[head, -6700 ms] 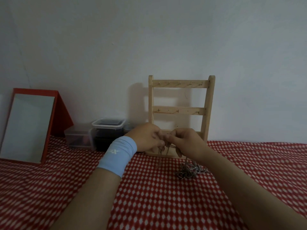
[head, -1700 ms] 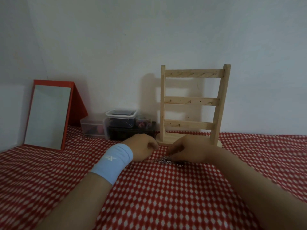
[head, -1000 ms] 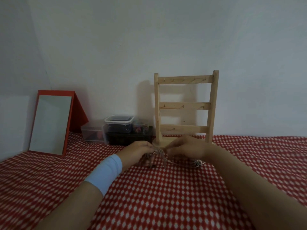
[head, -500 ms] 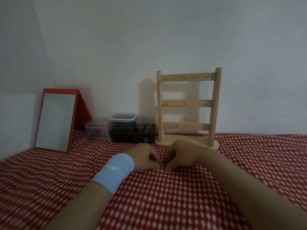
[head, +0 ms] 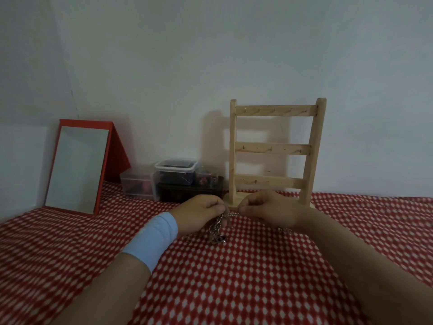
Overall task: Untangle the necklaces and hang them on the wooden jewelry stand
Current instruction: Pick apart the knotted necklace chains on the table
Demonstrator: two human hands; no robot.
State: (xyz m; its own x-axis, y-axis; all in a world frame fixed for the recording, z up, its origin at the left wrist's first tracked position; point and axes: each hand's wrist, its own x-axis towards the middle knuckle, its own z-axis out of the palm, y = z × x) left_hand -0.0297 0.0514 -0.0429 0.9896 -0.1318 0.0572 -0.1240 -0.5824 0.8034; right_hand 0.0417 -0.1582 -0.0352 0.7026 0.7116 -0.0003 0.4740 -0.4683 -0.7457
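Far to the left of the wooden jewelry stand (head: 274, 148), I see a red-framed mirror (head: 77, 170) propped at a tilt on the red-and-white checked cloth (head: 234, 282). Between the mirror and the stand, against the wall, sits a cluster of boxes: a clear low tub (head: 136, 187), a lidded tub (head: 175, 171) stacked on a dark box (head: 189, 195), the last just beside the stand's left post. None of them carries a label I can read.

In front of the stand and slightly to its left, the left hand (head: 201, 214) has its fingers curled, pinching the necklaces (head: 219, 225) at the fingertips. A pale blue wristband (head: 152, 238) wraps that wrist; any print on it is too blurred for me to make out. From this pinch a bundle of silver chain hangs down to the cloth and ends in a round pendant (head: 220, 239) lying just below the hand.

A short run of chain stretches level from the left fingertips across to the right hand (head: 271, 211), which sits directly in front of the stand's base and nips the chain between thumb and forefinger, the other fingers curled in. The two hands are near each other, joined only by that taut bit of chain. More chain (head: 284, 229) peeks out on the cloth under the right wrist.

The stand itself stands upright behind the hands, three rungs with small hooks, its base partly hidden by the knuckles.
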